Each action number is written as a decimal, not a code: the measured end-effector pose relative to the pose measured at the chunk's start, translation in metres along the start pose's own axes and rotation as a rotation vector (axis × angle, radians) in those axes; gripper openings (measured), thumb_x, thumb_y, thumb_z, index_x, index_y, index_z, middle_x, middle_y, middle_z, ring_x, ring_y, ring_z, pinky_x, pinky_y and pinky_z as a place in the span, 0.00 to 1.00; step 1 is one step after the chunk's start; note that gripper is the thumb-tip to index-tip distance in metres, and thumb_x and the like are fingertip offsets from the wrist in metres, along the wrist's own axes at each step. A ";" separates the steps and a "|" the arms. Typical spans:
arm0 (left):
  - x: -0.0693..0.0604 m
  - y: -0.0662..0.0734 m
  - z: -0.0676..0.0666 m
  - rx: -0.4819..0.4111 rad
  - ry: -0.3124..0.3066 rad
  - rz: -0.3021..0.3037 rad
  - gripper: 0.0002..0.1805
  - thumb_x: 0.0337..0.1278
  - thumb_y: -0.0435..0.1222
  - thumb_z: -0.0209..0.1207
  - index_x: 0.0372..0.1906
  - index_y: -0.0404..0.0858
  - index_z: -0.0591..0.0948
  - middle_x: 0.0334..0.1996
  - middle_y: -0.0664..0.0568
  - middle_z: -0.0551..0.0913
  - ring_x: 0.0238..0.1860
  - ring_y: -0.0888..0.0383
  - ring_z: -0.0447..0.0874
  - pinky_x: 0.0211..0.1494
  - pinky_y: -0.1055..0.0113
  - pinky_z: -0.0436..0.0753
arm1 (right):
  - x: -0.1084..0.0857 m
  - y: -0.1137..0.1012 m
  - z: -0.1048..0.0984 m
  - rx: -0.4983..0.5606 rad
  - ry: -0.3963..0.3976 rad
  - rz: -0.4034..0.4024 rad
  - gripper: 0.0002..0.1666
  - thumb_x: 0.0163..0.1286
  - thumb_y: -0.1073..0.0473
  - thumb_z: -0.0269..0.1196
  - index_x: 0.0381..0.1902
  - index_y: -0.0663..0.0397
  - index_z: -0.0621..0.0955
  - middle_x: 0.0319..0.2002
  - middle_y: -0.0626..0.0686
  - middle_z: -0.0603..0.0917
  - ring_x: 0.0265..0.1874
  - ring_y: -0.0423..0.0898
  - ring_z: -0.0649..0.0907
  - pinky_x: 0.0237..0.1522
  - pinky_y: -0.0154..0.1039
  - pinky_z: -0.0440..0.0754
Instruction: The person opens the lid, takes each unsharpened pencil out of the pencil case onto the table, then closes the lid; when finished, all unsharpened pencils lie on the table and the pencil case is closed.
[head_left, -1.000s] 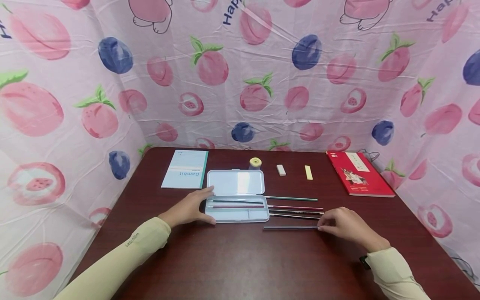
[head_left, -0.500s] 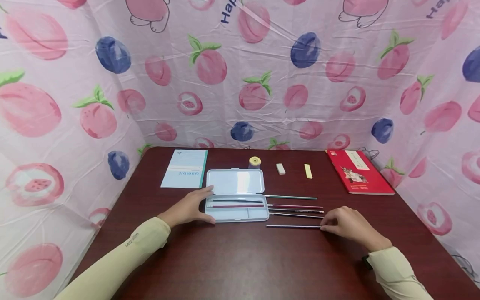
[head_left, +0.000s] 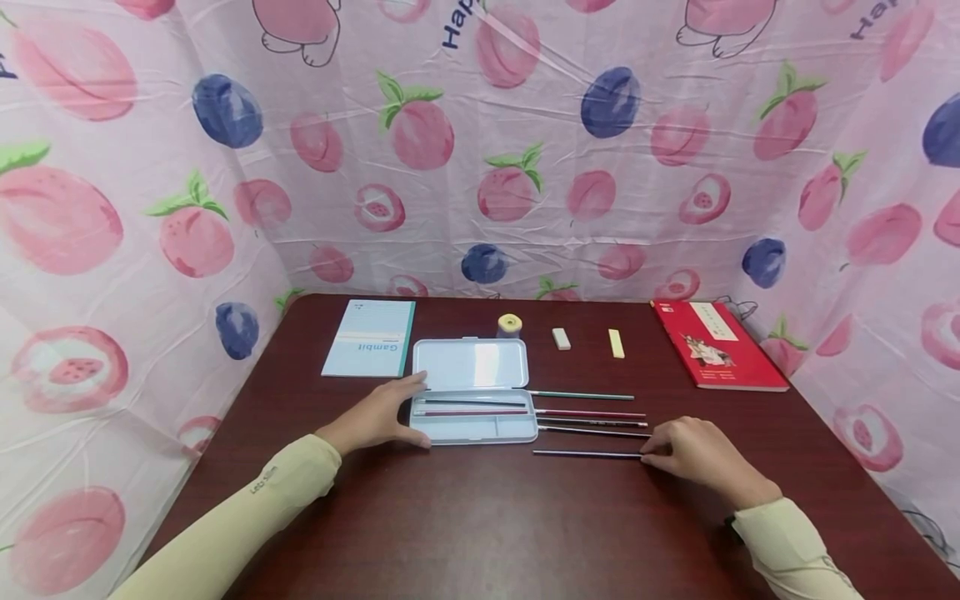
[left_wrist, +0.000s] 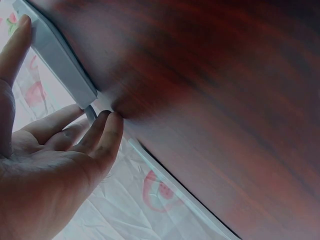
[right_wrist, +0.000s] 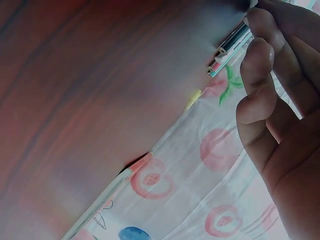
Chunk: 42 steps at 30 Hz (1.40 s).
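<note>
A pale plastic pencil case [head_left: 457,429] lies open on the table, its lid [head_left: 450,363] folded back and two pencils inside. My left hand [head_left: 375,414] rests at its left end, thumb and fingers spread along the edge; in the left wrist view the case [left_wrist: 62,60] lies between thumb and fingers. My right hand [head_left: 690,454] pinches the right end of a dark pencil [head_left: 585,454] lying in front of the case. Several other pencils, a green one [head_left: 585,395] and a red one [head_left: 592,414] among them, lie side by side right of the case.
Behind the case stands a yellow-topped roll [head_left: 509,324]. Farther right are a white eraser [head_left: 561,339] and a yellow strip [head_left: 617,343]. A light blue notebook [head_left: 367,342] lies at the back left, a red book [head_left: 716,346] at the back right. Patterned cloth hangs around the table.
The dark pencil and my right hand have shifted slightly to the right since the earliest frame. My left hand stays at the case.
</note>
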<state>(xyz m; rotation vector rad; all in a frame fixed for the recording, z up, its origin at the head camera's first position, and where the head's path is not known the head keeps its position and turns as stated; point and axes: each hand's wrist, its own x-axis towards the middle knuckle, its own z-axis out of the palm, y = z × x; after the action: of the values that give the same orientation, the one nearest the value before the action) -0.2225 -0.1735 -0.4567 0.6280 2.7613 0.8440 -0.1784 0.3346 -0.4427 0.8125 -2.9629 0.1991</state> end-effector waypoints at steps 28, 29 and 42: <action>0.000 -0.001 0.001 -0.010 0.000 -0.021 0.58 0.46 0.56 0.82 0.81 0.38 0.69 0.85 0.48 0.61 0.85 0.40 0.59 0.85 0.40 0.64 | 0.085 -0.064 -0.009 0.196 0.174 0.020 0.07 0.63 0.57 0.79 0.40 0.46 0.94 0.32 0.41 0.91 0.29 0.34 0.81 0.34 0.35 0.83; 0.000 -0.001 0.000 -0.008 0.001 -0.022 0.58 0.46 0.56 0.82 0.81 0.38 0.69 0.85 0.48 0.61 0.85 0.40 0.59 0.85 0.40 0.65 | 0.091 -0.067 -0.008 0.212 0.154 0.024 0.07 0.64 0.57 0.79 0.40 0.46 0.94 0.31 0.42 0.91 0.28 0.35 0.81 0.34 0.36 0.83; 0.001 -0.002 0.001 -0.008 -0.002 -0.020 0.58 0.47 0.57 0.81 0.81 0.39 0.69 0.85 0.49 0.62 0.85 0.41 0.60 0.85 0.40 0.65 | 0.139 -0.089 0.010 0.301 -0.010 -0.031 0.07 0.64 0.59 0.78 0.40 0.50 0.94 0.24 0.42 0.87 0.23 0.37 0.76 0.28 0.34 0.75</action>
<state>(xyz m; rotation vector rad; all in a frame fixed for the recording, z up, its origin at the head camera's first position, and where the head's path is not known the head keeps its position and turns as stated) -0.2233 -0.1737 -0.4589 0.5978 2.7561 0.8497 -0.2527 0.1873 -0.4297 0.8880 -2.9683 0.6528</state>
